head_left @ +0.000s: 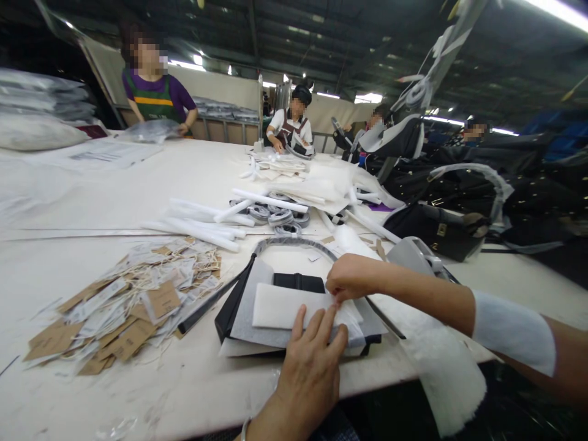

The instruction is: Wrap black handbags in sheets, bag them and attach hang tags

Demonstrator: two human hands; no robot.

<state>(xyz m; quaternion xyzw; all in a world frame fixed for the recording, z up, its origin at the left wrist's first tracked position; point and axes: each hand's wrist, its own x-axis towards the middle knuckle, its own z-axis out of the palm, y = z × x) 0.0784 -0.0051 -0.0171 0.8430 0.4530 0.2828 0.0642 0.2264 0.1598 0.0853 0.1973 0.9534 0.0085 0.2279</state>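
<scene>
In front of me a black handbag (225,318) lies on the table under thin white tissue paper (248,294). Its strap (298,242), in a clear wrap, arches behind it. A folded white foam sheet (275,306) rests over the front, leaving a black flap with a band (298,282) showing. My left hand (312,352) presses on the sheet's lower edge, fingers spread. At the sheet's right end my right hand (351,278) is closed, thumb and fingertips pinching the sheet's edge. Wrinkled translucent material shows just below the pinch.
Left of the bag lies a heap of brown and white string tags (133,312). White foam tubes (202,229) and wrapped coiled straps (280,217) lie behind it. A grey tape dispenser (416,256) and another black handbag (432,226) are at right. Several co-workers stand farther back.
</scene>
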